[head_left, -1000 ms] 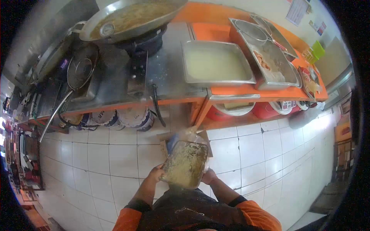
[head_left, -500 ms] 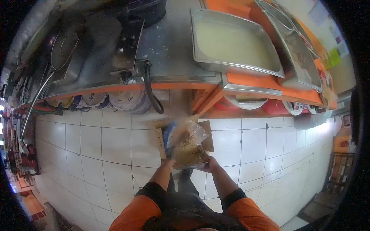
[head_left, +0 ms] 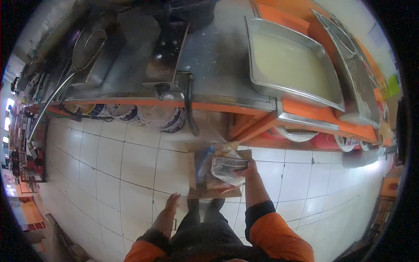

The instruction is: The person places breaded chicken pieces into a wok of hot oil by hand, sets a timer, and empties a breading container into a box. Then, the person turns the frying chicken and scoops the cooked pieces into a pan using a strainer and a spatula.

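Observation:
My right hand (head_left: pixel 248 169) grips the edge of a metal tray (head_left: pixel 230 166), tilted over an open cardboard box (head_left: pixel 192 174) on the floor. Clear plastic and a blue item (head_left: pixel 203 158) show inside the box. The tray's inner face is mostly turned out of sight. Left of the box, my left hand (head_left: pixel 173 201) is off the tray and blurred, and its fingers cannot be made out clearly.
Ahead stands a steel counter (head_left: pixel 218 65) with a strainer (head_left: pixel 89 50). On the orange table (head_left: pixel 301 109) sit a steel pan of pale liquid (head_left: pixel 292 65) and a deeper pan (head_left: pixel 358 83). Tubs (head_left: pixel 161 118) stand beneath the counter.
Both hands held the crumb-coated tray before; my left hand has let go and moved left. The tray has tipped over the box in my right hand.

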`<state>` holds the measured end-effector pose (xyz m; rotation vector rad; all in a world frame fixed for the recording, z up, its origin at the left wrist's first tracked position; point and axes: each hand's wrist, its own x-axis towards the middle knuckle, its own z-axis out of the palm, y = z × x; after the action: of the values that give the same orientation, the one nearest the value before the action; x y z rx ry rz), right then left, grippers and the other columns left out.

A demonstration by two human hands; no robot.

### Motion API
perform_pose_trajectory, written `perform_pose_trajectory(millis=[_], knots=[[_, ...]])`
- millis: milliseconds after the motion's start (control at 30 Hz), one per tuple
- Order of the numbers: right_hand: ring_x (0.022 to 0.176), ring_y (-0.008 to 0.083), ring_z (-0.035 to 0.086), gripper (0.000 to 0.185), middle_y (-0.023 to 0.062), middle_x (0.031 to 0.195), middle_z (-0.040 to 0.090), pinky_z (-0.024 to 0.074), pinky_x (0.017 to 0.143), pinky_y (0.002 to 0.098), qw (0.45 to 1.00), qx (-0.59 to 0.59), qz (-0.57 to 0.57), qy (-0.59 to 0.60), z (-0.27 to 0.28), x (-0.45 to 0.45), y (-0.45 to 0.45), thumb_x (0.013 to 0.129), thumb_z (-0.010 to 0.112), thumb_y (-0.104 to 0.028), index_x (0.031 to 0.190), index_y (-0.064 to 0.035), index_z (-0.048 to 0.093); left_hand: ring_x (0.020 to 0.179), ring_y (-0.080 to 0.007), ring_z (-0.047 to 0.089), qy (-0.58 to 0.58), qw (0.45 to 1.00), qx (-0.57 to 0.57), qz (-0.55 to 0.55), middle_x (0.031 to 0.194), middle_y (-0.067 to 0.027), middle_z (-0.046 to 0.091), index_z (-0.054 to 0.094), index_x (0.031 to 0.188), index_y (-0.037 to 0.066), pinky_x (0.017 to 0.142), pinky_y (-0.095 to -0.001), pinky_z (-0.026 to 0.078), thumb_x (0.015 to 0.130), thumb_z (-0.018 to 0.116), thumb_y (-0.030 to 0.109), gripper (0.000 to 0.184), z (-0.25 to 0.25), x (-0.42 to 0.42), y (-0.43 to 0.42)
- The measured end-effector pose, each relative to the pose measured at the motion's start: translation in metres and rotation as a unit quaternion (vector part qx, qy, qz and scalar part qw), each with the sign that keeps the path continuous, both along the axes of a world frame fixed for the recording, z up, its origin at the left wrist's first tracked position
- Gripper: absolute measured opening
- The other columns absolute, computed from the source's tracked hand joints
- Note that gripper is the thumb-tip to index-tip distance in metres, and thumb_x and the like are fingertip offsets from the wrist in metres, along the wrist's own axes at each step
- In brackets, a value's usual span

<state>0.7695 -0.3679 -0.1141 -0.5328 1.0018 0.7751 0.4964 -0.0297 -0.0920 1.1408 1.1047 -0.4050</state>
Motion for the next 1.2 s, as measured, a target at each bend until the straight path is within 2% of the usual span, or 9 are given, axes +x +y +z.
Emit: perform_pose_trajectory(millis=[267, 333, 367, 433, 533, 700, 967, 1100, 1200], knots=[[0.114, 0.035, 0.027, 0.07, 0.0141, 0.124, 0.033, 0.0169, 0.088, 0.0593, 0.985, -0.081, -0.017, -0.151, -0.033, 0.015, -0.02, 0.075, 0.023, -0.059, 0.125, -0.0095, 0.028, 0.091, -0.027, 0.052, 0.06, 0.795, 0.359, -0.486, 0.1, -0.0146, 0.054, 0.052, 0.104, 0.01, 0.079, -0.0374, 0.041, 0.081, 0.042, 0.037, 0.037, 0.014, -0.221, 0.093], [0.114, 0.0306, 0.029, 0.068, 0.0159, 0.122, 0.035, 0.0249, 0.09, 0.0486, 0.978, -0.161, -0.127, -0.039, 0.068, 0.015, 0.022, 0.076, 0.033, -0.052, 0.122, -0.0021, 0.031, 0.099, -0.0245, 0.048, 0.259, 0.872, 0.158, -0.384, 0.106, -0.0149, 0.051, 0.049, 0.108, 0.014, 0.082, -0.037, 0.039, 0.081, 0.042, 0.038, 0.038, 0.051, -0.249, 0.086], [0.114, 0.0296, 0.029, 0.064, 0.0172, 0.121, 0.035, 0.0265, 0.091, 0.0431, 0.952, -0.292, 0.001, -0.092, 0.0, 0.018, -0.017, 0.075, 0.04, -0.044, 0.12, 0.0, 0.033, 0.101, -0.0256, 0.046, -0.008, 0.892, 0.22, -0.395, 0.11, -0.0141, 0.049, 0.048, 0.11, 0.011, 0.085, -0.0356, 0.036, 0.082, 0.042, 0.034, 0.037, 0.137, -0.238, 0.067], [0.113, 0.0293, 0.031, 0.06, 0.0201, 0.119, 0.036, 0.0268, 0.093, 0.0362, 0.832, -0.529, 0.104, -0.133, -0.028, 0.01, -0.04, 0.07, 0.052, -0.031, 0.117, 0.0032, 0.036, 0.103, -0.0269, 0.045, -0.305, 0.832, 0.249, -0.392, 0.114, -0.0135, 0.046, 0.047, 0.111, 0.007, 0.088, -0.0344, 0.034, 0.082, 0.041, 0.031, 0.038, 0.248, -0.217, 0.043], [0.114, 0.0327, 0.03, 0.063, 0.0241, 0.121, 0.033, 0.021, 0.097, 0.035, 0.571, -0.745, 0.285, -0.194, -0.008, -0.024, -0.043, 0.065, 0.058, -0.023, 0.116, 0.0055, 0.036, 0.104, -0.0275, 0.043, -0.074, 0.924, 0.18, -0.328, 0.114, -0.0142, 0.046, 0.047, 0.112, 0.007, 0.089, -0.035, 0.033, 0.081, 0.042, 0.033, 0.04, 0.225, -0.216, 0.043], [0.087, 0.0276, 0.053, 0.036, 0.0137, 0.095, 0.055, 0.0425, 0.07, 0.034, 0.616, -0.54, 0.48, -0.313, 0.12, -0.116, -0.001, 0.072, 0.053, -0.024, 0.099, -0.0006, 0.049, 0.106, -0.0285, 0.041, 0.093, 0.954, 0.19, -0.211, 0.114, -0.0153, 0.045, 0.046, 0.112, 0.006, 0.09, -0.0361, 0.032, 0.08, 0.043, 0.036, 0.044, 0.188, -0.2, 0.078], [0.068, 0.0292, 0.056, 0.023, 0.0134, 0.076, 0.058, 0.0429, 0.061, 0.0394, 0.426, -0.411, 0.74, -0.32, 0.113, -0.174, 0.13, 0.075, 0.047, -0.023, 0.083, -0.0029, 0.056, 0.109, -0.0301, 0.038, 0.131, 0.938, 0.232, -0.221, 0.115, -0.0171, 0.044, 0.044, 0.113, 0.005, 0.092, -0.0379, 0.03, 0.077, 0.045, 0.041, 0.051, 0.16, -0.236, 0.226], [0.068, 0.0322, 0.056, 0.025, 0.0158, 0.075, 0.058, 0.0431, 0.062, 0.0423, 0.235, -0.65, 0.549, -0.47, 0.205, -0.072, 0.223, 0.074, 0.047, -0.025, 0.081, -0.0033, 0.057, 0.11, -0.031, 0.037, 0.182, 0.906, 0.264, -0.277, 0.115, -0.018, 0.043, 0.044, 0.113, 0.004, 0.092, -0.0388, 0.029, 0.075, 0.045, 0.043, 0.055, 0.139, -0.253, 0.321], [0.054, 0.0248, 0.055, 0.028, 0.0114, 0.06, 0.055, 0.0416, 0.048, 0.0351, 0.424, -0.665, 0.204, -0.58, 0.325, 0.003, 0.287, 0.076, 0.052, -0.032, 0.071, -0.0053, 0.057, 0.111, -0.0316, 0.036, 0.139, 0.87, 0.369, -0.295, 0.116, -0.0186, 0.042, 0.043, 0.114, 0.004, 0.093, -0.0394, 0.028, 0.074, 0.046, 0.045, 0.057, 0.124, -0.217, 0.402]])
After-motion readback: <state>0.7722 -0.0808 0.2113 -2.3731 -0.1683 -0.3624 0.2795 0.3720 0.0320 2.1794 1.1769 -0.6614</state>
